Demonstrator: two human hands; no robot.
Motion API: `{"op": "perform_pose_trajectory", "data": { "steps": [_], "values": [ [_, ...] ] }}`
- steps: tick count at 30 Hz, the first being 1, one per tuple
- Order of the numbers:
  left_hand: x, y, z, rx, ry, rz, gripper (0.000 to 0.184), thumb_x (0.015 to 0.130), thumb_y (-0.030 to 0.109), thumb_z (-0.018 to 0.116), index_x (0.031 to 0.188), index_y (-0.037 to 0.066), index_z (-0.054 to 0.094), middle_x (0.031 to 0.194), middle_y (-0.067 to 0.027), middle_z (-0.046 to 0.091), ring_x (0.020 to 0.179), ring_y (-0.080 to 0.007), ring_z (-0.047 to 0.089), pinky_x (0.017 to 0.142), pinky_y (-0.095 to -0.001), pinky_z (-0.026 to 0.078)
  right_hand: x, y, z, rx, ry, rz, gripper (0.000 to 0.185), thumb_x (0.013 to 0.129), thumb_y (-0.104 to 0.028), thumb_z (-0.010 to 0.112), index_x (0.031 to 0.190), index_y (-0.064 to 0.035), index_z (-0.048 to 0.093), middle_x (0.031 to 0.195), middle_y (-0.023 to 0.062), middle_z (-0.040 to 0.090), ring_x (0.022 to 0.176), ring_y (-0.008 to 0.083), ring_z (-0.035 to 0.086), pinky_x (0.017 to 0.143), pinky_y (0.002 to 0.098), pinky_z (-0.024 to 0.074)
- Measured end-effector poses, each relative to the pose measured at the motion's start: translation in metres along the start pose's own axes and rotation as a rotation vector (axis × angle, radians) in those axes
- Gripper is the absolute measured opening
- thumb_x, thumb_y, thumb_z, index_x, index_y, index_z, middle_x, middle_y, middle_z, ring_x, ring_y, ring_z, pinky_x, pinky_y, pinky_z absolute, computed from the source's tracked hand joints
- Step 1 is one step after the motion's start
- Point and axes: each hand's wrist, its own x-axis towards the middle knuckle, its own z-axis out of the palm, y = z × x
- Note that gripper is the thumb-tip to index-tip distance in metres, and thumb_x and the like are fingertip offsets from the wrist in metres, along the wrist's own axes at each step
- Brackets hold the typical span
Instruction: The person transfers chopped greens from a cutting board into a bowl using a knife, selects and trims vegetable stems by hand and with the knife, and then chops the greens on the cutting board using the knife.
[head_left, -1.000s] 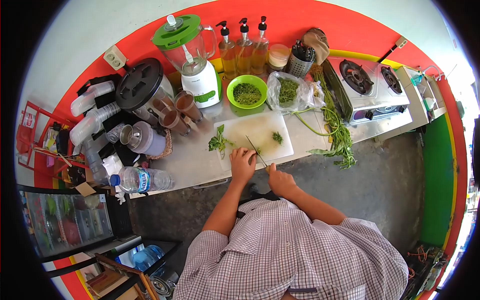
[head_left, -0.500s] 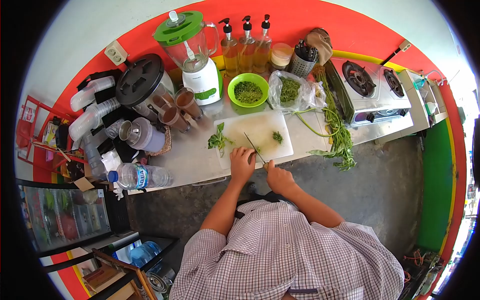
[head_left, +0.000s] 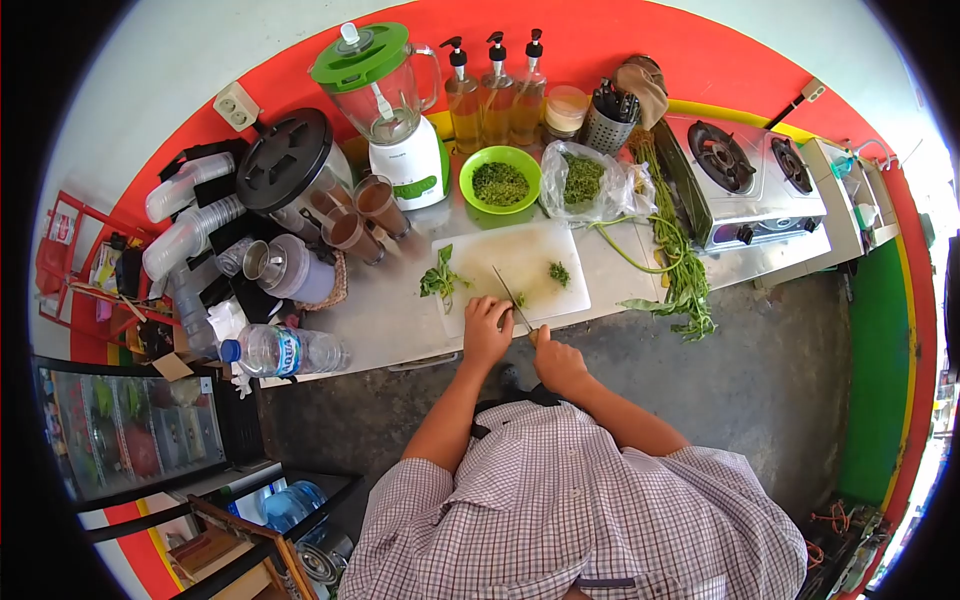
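My right hand [head_left: 560, 361] is closed round the handle of a kitchen knife [head_left: 508, 289], whose blade points away over the white cutting board [head_left: 480, 255]. My left hand [head_left: 488, 328] rests on the board's near edge with curled fingers, just left of the blade; whatever is under those fingers is hidden. Small chopped green bits [head_left: 519, 299] lie right beside the blade. Farther right on the board sits a little heap of chopped greens [head_left: 559, 273]. Leafy green sprigs [head_left: 440, 278] lie at the board's left edge.
Behind the board stand a green bowl of chopped greens [head_left: 498, 208], a plastic bag of greens [head_left: 582, 180] and a blender [head_left: 408, 165]. Long leafy stems [head_left: 680, 280] overhang the counter edge, near a gas stove [head_left: 745, 190]. A water bottle [head_left: 285, 352] lies at left.
The view has shifted slightly. Both hands and the knife stay in nearly the same place on the board, with the blade tilted only a little differently.
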Motion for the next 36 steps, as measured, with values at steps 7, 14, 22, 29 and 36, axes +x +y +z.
{"op": "perform_pose_trajectory", "data": {
  "steps": [7, 14, 22, 29, 36],
  "values": [
    [0.004, 0.003, -0.003, -0.002, 0.004, -0.038, 0.009, 0.081, 0.007, 0.072, 0.090, 0.005, 0.070, 0.090, -0.0086, 0.063, 0.091, -0.0316, 0.058, 0.083, -0.0429, 0.046, -0.004, -0.003, -0.009, -0.006, 0.026, 0.000, 0.047, 0.095, -0.016, 0.050, 0.133, 0.0086, 0.038, 0.094, 0.0268, 0.072, 0.085, 0.0413, 0.074, 0.074, 0.0507, 0.0592],
    [0.001, 0.001, -0.001, -0.002, -0.008, -0.043, 0.010, 0.083, 0.009, 0.073, 0.092, 0.006, 0.069, 0.091, -0.0073, 0.062, 0.093, -0.0310, 0.057, 0.084, -0.0433, 0.046, -0.001, -0.001, -0.009, 0.019, 0.034, -0.019, 0.057, 0.092, -0.020, 0.056, 0.135, 0.0111, 0.037, 0.091, 0.0256, 0.072, 0.083, 0.0432, 0.072, 0.074, 0.0521, 0.0583],
    [0.002, -0.001, 0.000, -0.046, 0.021, -0.033, 0.007, 0.084, 0.007, 0.073, 0.090, 0.003, 0.071, 0.089, -0.0082, 0.064, 0.089, -0.0313, 0.057, 0.082, -0.0429, 0.047, 0.002, -0.001, -0.002, 0.022, 0.050, -0.020, 0.050, 0.094, -0.014, 0.051, 0.134, 0.0105, 0.037, 0.091, 0.0258, 0.072, 0.082, 0.0409, 0.074, 0.072, 0.0515, 0.0589],
    [0.003, -0.003, -0.001, -0.084, -0.005, -0.054, 0.008, 0.083, 0.004, 0.072, 0.091, 0.003, 0.070, 0.088, -0.0092, 0.063, 0.091, -0.0326, 0.057, 0.083, -0.0431, 0.047, 0.000, -0.003, 0.004, 0.033, 0.025, 0.004, 0.050, 0.092, -0.017, 0.054, 0.132, 0.0095, 0.037, 0.090, 0.0259, 0.072, 0.083, 0.0423, 0.073, 0.073, 0.0516, 0.0587],
    [0.001, -0.005, 0.001, -0.053, 0.003, -0.036, 0.010, 0.082, 0.003, 0.071, 0.092, 0.003, 0.069, 0.089, -0.0096, 0.063, 0.092, -0.0338, 0.057, 0.083, -0.0438, 0.047, -0.007, -0.006, -0.004, 0.019, 0.044, -0.016, 0.045, 0.092, -0.013, 0.053, 0.129, 0.0083, 0.039, 0.088, 0.0241, 0.073, 0.082, 0.0404, 0.074, 0.071, 0.0501, 0.0595]
  ]
}}
